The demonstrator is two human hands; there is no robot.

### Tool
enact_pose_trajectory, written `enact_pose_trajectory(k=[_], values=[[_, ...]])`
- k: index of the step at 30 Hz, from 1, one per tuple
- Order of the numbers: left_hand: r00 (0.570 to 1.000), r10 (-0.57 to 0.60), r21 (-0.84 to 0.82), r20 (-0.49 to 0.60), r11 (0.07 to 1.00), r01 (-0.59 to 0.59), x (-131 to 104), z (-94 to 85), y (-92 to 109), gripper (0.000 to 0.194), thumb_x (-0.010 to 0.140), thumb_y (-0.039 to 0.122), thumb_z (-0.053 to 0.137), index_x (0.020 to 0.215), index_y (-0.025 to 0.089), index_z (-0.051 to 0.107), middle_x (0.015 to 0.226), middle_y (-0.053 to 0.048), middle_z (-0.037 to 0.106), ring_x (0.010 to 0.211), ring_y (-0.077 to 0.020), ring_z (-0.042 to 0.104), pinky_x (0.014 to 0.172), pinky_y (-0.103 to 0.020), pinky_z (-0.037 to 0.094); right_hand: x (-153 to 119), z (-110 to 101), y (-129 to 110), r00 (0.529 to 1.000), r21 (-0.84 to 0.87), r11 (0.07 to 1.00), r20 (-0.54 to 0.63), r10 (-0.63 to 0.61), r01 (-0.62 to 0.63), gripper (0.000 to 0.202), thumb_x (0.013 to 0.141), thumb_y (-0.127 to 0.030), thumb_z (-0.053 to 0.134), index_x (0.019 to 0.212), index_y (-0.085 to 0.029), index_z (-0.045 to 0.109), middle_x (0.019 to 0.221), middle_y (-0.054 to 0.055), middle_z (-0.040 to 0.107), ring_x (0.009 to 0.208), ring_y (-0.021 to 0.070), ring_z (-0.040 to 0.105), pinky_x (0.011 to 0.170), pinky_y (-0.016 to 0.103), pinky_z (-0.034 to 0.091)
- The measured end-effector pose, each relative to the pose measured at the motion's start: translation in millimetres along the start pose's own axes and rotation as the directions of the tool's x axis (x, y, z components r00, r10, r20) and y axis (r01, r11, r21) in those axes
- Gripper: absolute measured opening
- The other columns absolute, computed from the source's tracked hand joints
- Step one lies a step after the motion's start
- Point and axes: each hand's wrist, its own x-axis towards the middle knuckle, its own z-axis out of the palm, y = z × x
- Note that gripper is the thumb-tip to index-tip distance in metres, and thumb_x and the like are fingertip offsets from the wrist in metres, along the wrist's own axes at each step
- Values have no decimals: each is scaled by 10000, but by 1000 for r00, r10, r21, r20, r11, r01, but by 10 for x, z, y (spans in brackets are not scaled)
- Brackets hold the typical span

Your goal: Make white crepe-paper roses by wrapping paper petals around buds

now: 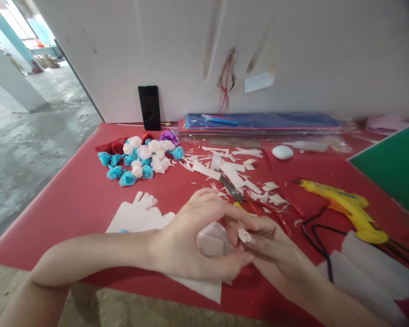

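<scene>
While pinching paper strip (244, 235), closed grips.

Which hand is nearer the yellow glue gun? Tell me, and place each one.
Right. The right hand lies just left of the yellow glue gun, beside its black cord. The left hand sits farther left, beyond the right one, over the white paper.

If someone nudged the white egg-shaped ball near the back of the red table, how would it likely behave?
The white egg-shaped ball would probably roll or wobble, being rounded and unsupported on the flat red table. It looks light, perhaps foam, though that is hard to tell.
</scene>
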Motion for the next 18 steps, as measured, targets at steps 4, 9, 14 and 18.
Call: enact_pose_trajectory(k=[4, 9, 14, 18], values=[[999, -10, -15, -42, 1000, 9, 8, -120, 8, 224, 753, 197, 556, 957, 124, 499, 671, -5, 579, 675, -118, 542, 781, -315, 431, 4, -25, 8, 999, -12, 1000, -29, -17, 16, 142, 573, -332, 764, 562, -215, 684, 507, -7, 575, 481, 95, 474, 473, 206, 398], [992, -19, 67, -126, 997, 28, 114, -392, -38, 118, 812, 119, 448, 852, 164, 550, 804, -23, 617, 727, -102, 551, 672, -237, 470, 24, 3, -21, 998, -22, 1000, -59, -1, -1, 165, 551, -303, 776, 516, -182, 669, 464, -17, 547, 451, 73, 458, 461, 189, 394], [986, -107, 375, 128, 926, 51, 94, -559, -205, 134, 810, 122, 474, 794, 129, 606, 784, -34, 639, 741, -111, 564, 706, -249, 465, 51, -20, -5, 992, -60, 990, -16, 126, -126, 64, 602, -237, 744, 613, -189, 702, 536, -4, 618, 438, 55, 462, 428, 166, 379], [896, -307, 582, 322, 810, 68, -166, -618, -422, 178, 816, 140, 473, 822, 142, 651, 836, -57, 646, 773, -151, 572, 712, -294, 454, 100, -57, 64, 971, -290, 935, 60, 230, -204, 49, 634, -230, 713, 625, -183, 706, 599, 1, 643, 476, 53, 490, 455, 150, 391]])
